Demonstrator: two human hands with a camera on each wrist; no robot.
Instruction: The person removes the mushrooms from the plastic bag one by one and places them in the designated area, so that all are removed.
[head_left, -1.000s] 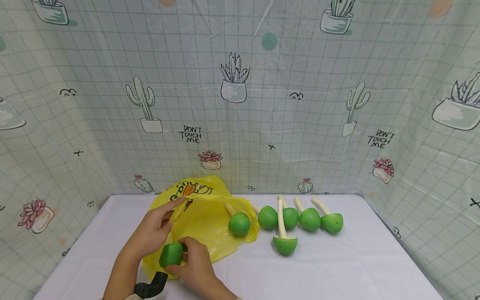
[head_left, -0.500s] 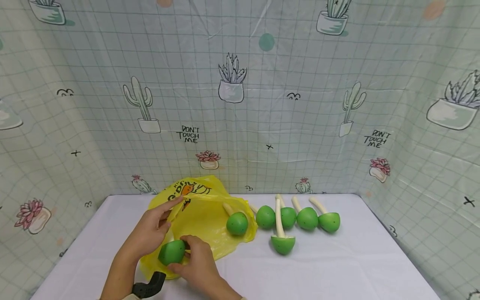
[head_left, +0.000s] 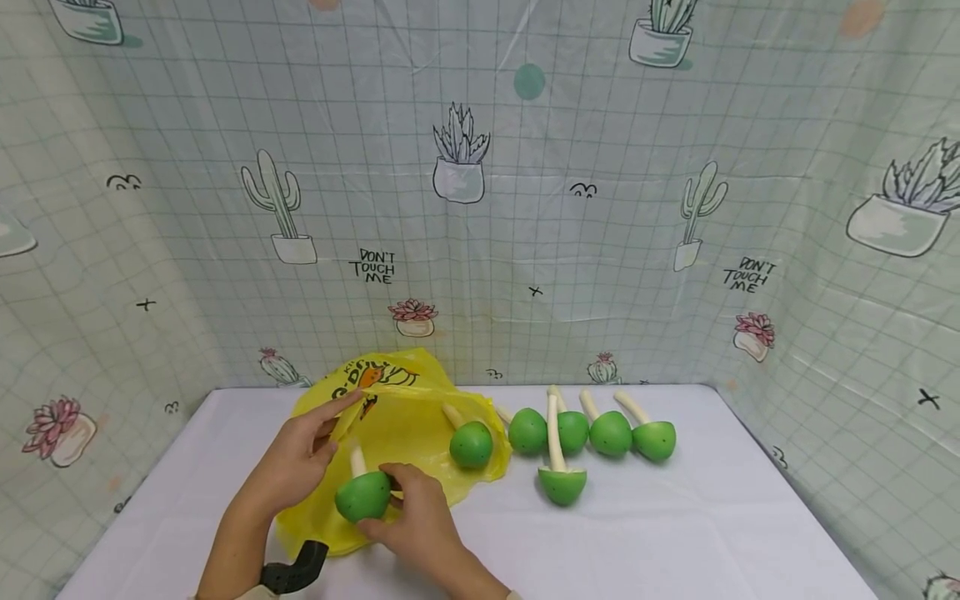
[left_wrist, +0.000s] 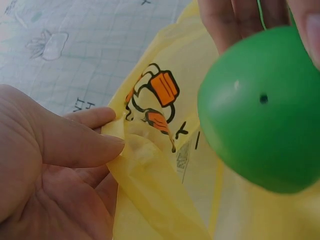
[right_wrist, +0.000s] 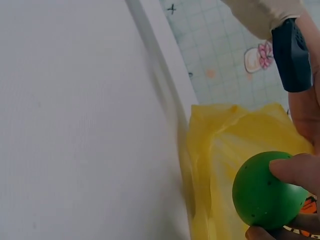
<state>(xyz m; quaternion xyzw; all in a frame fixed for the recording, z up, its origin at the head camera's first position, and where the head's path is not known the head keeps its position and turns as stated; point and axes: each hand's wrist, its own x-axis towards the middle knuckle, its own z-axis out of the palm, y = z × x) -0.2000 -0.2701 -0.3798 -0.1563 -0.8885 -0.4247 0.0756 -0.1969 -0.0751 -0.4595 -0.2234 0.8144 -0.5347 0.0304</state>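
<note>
My left hand (head_left: 296, 462) pinches the upper edge of a yellow plastic bag (head_left: 405, 458) between thumb and fingers, as the left wrist view shows up close. The bag lies spread with its mouth open. My right hand (head_left: 427, 518) grips a toy mushroom (head_left: 363, 497) by its green dotted cap, over the bag's near part. Its pale stem points away toward the bag. In the right wrist view the thumb presses on the cap (right_wrist: 265, 192), with fingertips below. A second green mushroom (head_left: 471, 445) lies in the bag's mouth on the right.
Right of the bag, several more green mushrooms (head_left: 611, 433) lie in a row with stems pointing back. One mushroom (head_left: 562, 486) lies nearer, in front of them. All rest on a white-covered table (head_left: 675, 533). A patterned curtain (head_left: 510, 250) stands behind and at both sides.
My right hand has moved slightly right and turned the mushroom, so its stem now shows above the cap. The left hand keeps its hold on the bag. The head view has shifted slightly.
</note>
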